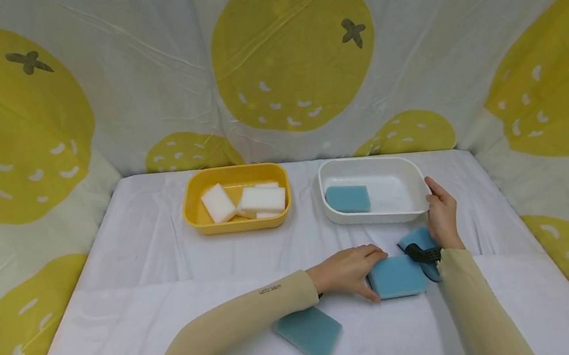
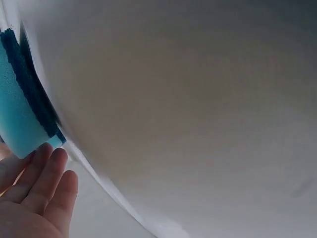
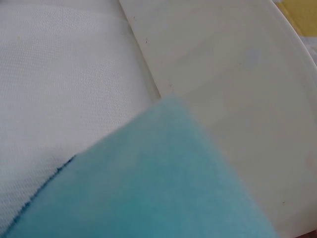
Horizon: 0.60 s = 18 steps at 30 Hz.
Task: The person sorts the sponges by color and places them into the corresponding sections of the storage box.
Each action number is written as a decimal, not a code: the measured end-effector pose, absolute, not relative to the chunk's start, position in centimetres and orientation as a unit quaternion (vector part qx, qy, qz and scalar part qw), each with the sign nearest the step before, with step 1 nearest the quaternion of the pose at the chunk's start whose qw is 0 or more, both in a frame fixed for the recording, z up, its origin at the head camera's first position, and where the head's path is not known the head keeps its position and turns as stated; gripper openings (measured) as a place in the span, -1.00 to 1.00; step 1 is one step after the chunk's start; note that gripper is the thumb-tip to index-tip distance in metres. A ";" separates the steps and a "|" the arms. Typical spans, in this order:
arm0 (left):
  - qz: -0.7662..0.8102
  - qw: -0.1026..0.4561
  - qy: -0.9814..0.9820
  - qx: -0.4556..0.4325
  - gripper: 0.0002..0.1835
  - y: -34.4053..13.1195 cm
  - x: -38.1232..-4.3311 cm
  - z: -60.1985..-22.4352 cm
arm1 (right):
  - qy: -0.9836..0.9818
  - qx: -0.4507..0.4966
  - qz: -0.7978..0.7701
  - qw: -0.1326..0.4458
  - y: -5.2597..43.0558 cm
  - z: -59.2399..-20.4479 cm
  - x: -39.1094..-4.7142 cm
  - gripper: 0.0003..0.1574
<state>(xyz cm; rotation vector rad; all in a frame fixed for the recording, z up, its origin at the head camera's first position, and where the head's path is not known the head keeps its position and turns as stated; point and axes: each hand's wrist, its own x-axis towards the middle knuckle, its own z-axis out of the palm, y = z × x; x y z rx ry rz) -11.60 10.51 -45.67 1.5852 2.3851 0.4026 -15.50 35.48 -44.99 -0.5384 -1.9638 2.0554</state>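
My left hand [image 1: 349, 272] pinches the left edge of a blue scouring sponge [image 1: 398, 277], thumb at the near corner and fingers at the far one. In the left wrist view, fingertips meet the end of that sponge [image 2: 17, 109], its dark scouring layer facing the cloth. At the right end of a white tray [image 1: 377, 218], my right hand [image 1: 442, 210] holds the rim. One blue sponge [image 1: 347, 199] lies inside the tray at its left. Another sponge [image 1: 418, 240] is partly hidden under the right wrist and its black strap; blue sponge foam [image 3: 163, 173] fills the lower right wrist view.
A yellow tray [image 1: 237, 227] with several white sponges [image 1: 263, 199] stands to the left of the white one. One more blue sponge [image 1: 309, 334] lies near the left forearm. White cloth [image 1: 121, 310] covers the table, and a lemon-print curtain [image 1: 148, 70] rises behind.
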 end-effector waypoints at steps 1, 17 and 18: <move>0.135 0.120 0.818 0.546 0.00 10.5 -11.6 -45.7 | -0.675 -0.184 0.704 0.124 35.5 -45.0 -15.5 -0.37; 0.134 0.129 0.818 0.545 -0.14 10.7 -11.4 -45.4 | -0.666 -0.189 0.711 0.120 35.6 -45.0 -15.5 -0.37; 0.138 0.133 0.817 0.543 -0.15 10.7 -11.4 -45.4 | -0.665 -0.188 0.713 0.121 35.6 -45.0 -15.6 -0.37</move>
